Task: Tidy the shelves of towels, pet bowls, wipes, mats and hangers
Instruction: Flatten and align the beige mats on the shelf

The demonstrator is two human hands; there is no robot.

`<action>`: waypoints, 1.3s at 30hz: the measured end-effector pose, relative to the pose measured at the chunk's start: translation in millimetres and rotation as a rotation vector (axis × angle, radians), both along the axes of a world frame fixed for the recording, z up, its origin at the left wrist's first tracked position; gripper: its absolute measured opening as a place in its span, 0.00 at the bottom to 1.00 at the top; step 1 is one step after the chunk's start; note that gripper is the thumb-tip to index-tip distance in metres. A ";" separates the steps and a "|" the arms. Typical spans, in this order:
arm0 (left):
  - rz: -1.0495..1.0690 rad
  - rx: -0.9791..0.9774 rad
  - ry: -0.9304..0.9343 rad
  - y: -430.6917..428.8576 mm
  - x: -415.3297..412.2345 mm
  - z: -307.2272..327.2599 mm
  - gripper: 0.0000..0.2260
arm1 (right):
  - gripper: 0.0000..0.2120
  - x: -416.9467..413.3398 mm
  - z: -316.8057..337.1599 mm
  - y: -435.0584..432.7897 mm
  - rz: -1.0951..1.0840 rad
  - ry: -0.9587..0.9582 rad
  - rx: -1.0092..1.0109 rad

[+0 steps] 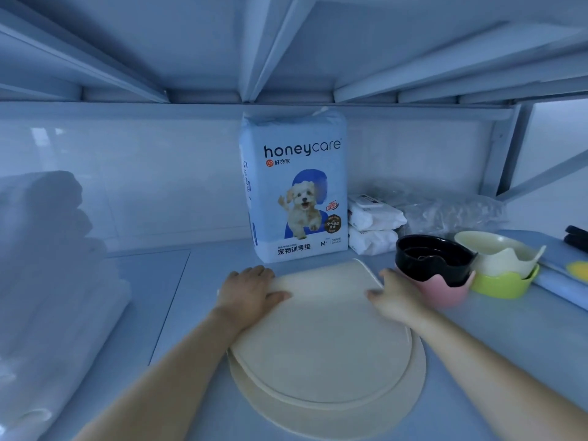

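Two cream mats point(324, 342) lie stacked on the shelf in front of me, the upper one shifted a little toward the back. My left hand point(251, 289) grips the upper mat's far left edge, thumb on top. My right hand point(393, 297) holds its far right edge the same way. Behind the mats stands a blue pack of pet training pads point(294, 186). Right of my right hand a black pet bowl point(432, 259) sits nested in a pink one point(440, 292). A cream bowl point(499, 254) sits nested in a green one point(501, 283).
Two white wipe packs point(374, 227) are stacked beside the pad pack, with a clear bubble-wrap bundle point(451, 214) behind the bowls. A pile of folded white towels in plastic point(47, 281) fills the left side. Black hangers point(576, 238) show at the right edge. A shelf board hangs low overhead.
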State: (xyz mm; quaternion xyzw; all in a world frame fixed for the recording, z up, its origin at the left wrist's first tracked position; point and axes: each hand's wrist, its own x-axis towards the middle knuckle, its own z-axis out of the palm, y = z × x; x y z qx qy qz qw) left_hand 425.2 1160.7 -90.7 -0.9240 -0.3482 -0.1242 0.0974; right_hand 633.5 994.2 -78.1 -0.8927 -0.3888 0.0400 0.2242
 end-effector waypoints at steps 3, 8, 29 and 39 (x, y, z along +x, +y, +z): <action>0.040 -0.088 -0.105 -1.9 -9.9 -9.1 0.29 | 0.19 0.8 -3.5 5.9 0.004 -0.034 0.006; 0.016 -0.237 -0.294 -9.1 -27.8 -11.4 0.37 | 0.19 -2.6 -0.6 5.4 0.047 -0.151 -0.133; 0.006 -0.330 -0.683 -14.7 -35.7 -5.7 0.20 | 0.10 -0.8 -0.5 5.9 0.025 0.069 0.064; 0.002 -0.440 -0.354 -0.6 -1.2 -14.9 0.36 | 0.20 4.1 -7.4 2.4 0.101 -0.067 0.097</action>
